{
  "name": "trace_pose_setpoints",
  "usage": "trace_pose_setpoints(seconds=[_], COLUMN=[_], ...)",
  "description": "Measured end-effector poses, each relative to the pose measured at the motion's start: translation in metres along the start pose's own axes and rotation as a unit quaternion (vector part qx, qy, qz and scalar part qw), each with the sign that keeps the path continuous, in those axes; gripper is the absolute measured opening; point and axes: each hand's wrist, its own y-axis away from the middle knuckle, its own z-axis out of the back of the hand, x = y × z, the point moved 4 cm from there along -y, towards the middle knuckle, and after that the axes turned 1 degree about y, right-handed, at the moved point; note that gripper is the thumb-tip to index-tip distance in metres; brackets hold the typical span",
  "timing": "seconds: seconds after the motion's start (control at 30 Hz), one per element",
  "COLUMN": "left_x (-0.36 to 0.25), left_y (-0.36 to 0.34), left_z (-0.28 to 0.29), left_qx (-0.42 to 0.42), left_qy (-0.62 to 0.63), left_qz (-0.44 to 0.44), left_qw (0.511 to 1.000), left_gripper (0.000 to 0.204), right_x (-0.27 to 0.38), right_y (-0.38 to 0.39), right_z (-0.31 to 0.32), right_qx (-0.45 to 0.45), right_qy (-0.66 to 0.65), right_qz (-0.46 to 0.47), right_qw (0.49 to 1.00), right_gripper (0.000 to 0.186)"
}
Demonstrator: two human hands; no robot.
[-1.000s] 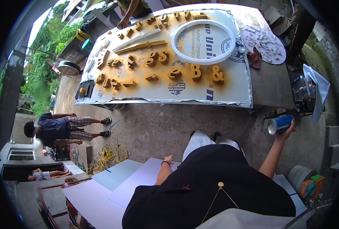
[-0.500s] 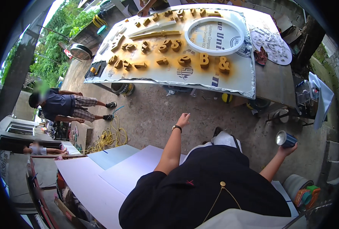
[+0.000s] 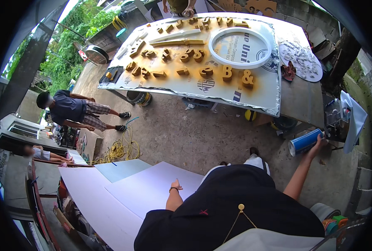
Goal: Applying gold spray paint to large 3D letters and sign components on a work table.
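My right hand (image 3: 318, 147), out to the right at the end of a raised forearm, is wrapped round one end of a blue spray can (image 3: 305, 142). The can lies nearly sideways, its pale round end facing left. Near my left side, my left hand (image 3: 176, 184) is over the large white sheets (image 3: 152, 188), with a dark band on its wrist. It holds nothing that I can see, and its fingers are partly apart. Ahead stands a table covered by a printed panel (image 3: 261, 98), bearing several gold-painted letters (image 3: 227, 73) and a white oval ring (image 3: 213, 53).
A person (image 3: 70, 109) stands at the left near a coiled yellow hose (image 3: 121, 148). Another person's hand (image 3: 189, 11) rests at the table's far edge. A bucket (image 3: 140, 98) stands by the table; a white disc with small pieces (image 3: 303, 69) lies at its right.
My left hand has drawn back toward my body, now over the white sheets. The right hand has lifted the can slightly and turned it more sideways. The table appears slightly lower and farther right.
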Motion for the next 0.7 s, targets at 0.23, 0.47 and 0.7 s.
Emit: trace_pose_setpoints(seconds=[0.23,0.47,0.7], left_x=[0.032,-0.116,-0.175], left_y=[0.007,0.058,0.034], left_z=[-0.073,-0.194,-0.227], left_qx=[-0.023,0.041,0.009], left_qy=[-0.135,-0.105,-0.036], left_qz=[-0.027,-0.114,-0.248], left_qw=[0.990,0.987,0.968], left_gripper=[0.053,0.074,0.066], right_x=[0.012,0.024,0.004], right_y=[-0.054,-0.123,-0.191], right_z=[-0.076,-0.060,-0.052], right_qx=[0.041,0.037,0.042], right_qy=[-0.011,0.079,0.070], right_qz=[0.000,0.048,-0.021], right_qw=[0.999,0.995,0.996], right_gripper=[0.065,0.068,0.068])
